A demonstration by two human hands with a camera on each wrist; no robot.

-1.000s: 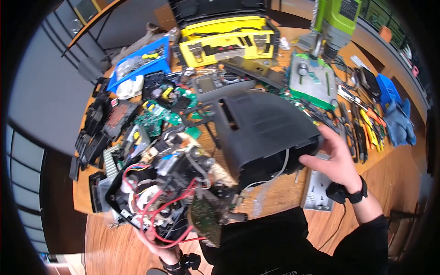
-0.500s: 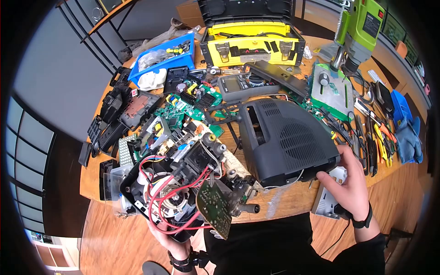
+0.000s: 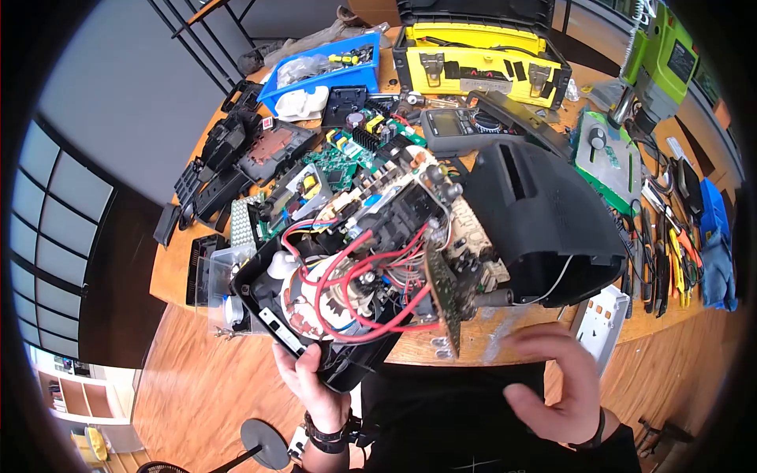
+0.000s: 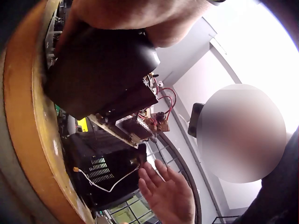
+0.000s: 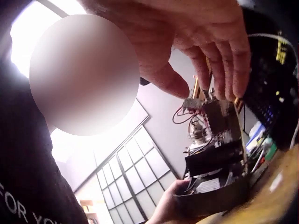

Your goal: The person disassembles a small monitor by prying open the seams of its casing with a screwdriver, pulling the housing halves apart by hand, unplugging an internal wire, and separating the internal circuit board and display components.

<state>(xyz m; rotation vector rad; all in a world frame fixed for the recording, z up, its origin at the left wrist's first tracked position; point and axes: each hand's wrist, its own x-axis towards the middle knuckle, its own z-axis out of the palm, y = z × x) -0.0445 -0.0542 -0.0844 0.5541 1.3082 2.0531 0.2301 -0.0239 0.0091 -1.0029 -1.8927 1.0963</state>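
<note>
My left hand (image 3: 319, 394) grips the lower edge of a black front housing (image 3: 374, 359), its thumb on the rim and the other fingers mostly hidden beneath. Inside the housing sit a picture tube (image 3: 300, 303), red wires (image 3: 371, 335) and a tan circuit board (image 3: 473, 229). A smaller upright board (image 3: 445, 303) sticks out on the right. My right hand (image 3: 560, 386) holds nothing, thumb and fingers spread apart below the black vented rear cover (image 3: 544, 213). That cover rests on the table, and a thin white wire (image 3: 564, 276) hangs at its opening.
Green circuit boards (image 3: 339, 169) and black plastic parts (image 3: 229, 150) crowd the table's left. Behind are a blue bin (image 3: 323, 75), a multimeter (image 3: 457, 126) and a yellow toolbox (image 3: 481, 75). A green drill press (image 3: 662, 63), hand tools (image 3: 670, 260) and a white panel (image 3: 599, 323) stand or lie at right.
My right hand has let go of the rear cover and drawn back toward my body. My left hand has tilted the front housing and brought it closer to the cover. The head view has shifted left.
</note>
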